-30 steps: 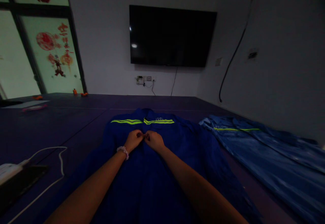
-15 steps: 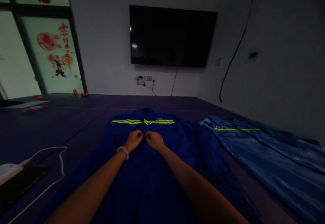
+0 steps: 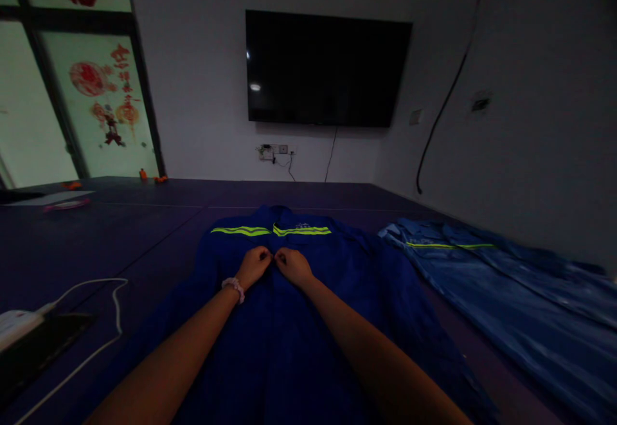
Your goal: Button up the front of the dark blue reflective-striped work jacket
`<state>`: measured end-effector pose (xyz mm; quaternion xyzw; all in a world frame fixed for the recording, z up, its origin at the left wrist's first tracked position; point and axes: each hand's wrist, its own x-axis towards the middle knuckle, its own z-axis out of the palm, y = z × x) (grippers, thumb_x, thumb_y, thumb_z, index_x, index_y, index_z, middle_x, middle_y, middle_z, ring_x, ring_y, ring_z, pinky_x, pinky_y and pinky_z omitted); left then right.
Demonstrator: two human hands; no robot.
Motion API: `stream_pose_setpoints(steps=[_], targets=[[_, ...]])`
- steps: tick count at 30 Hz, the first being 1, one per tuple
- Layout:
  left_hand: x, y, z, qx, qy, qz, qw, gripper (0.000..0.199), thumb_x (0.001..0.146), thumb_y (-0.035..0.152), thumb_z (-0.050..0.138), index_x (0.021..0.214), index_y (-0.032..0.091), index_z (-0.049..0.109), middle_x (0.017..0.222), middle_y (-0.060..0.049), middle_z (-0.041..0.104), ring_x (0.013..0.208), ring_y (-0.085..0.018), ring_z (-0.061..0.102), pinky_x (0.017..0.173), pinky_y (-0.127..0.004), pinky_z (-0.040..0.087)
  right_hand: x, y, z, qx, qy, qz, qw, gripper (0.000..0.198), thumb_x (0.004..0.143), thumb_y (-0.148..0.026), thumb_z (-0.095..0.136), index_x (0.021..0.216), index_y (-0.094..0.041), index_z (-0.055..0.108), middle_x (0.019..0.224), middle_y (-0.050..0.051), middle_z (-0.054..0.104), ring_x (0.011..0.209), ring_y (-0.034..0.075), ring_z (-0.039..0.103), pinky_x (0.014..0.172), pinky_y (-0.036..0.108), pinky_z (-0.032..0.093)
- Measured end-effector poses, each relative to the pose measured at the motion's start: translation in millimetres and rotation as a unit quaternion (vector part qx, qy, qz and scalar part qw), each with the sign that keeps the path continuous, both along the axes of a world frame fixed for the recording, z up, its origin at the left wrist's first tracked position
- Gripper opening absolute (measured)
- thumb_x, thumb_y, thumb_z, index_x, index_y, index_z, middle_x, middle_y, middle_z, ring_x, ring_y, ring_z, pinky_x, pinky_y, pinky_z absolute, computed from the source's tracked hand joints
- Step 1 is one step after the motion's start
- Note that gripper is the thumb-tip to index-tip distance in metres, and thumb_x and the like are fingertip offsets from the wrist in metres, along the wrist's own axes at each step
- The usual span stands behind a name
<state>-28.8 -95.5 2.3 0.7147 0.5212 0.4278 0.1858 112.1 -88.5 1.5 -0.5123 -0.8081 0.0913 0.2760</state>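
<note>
A dark blue work jacket (image 3: 308,322) with yellow-green reflective strips across its chest lies spread out, collar pointing away from me. Just below the strips, at the front opening, my left hand (image 3: 254,265) pinches the jacket's edge; a pale scrunchie circles that wrist. Close beside it, my right hand (image 3: 293,267) also pinches the jacket at the opening, its fingertips almost meeting those of the left. Any button or fastener between the fingers is too small and dark to make out.
Another blue work jacket (image 3: 501,296) lies to the right. At the left, a white power strip (image 3: 19,326) with a white cable (image 3: 118,309) rests by a dark flat object. Small orange items (image 3: 160,179) sit far off near the door. A television (image 3: 328,70) hangs on the wall.
</note>
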Motion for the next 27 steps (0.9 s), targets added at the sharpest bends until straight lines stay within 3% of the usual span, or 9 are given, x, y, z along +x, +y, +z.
stream_pose_setpoints(steps=[27], targets=[[-0.3,1.5,-1.6,-0.002,-0.001,-0.003,1.0,0.017,0.069,0.016,0.043,0.068,0.014,0.06,0.065,-0.001,0.06,0.063,-0.012,0.054,0.058,-0.021,0.038,1.2,0.7,1.0,-0.001,-0.001,0.011,1.0,0.019,0.08,-0.024,0.046,0.089,-0.021,0.062,0.083,0.002,0.067,0.073,0.013,0.059,0.056,0.02,0.033]])
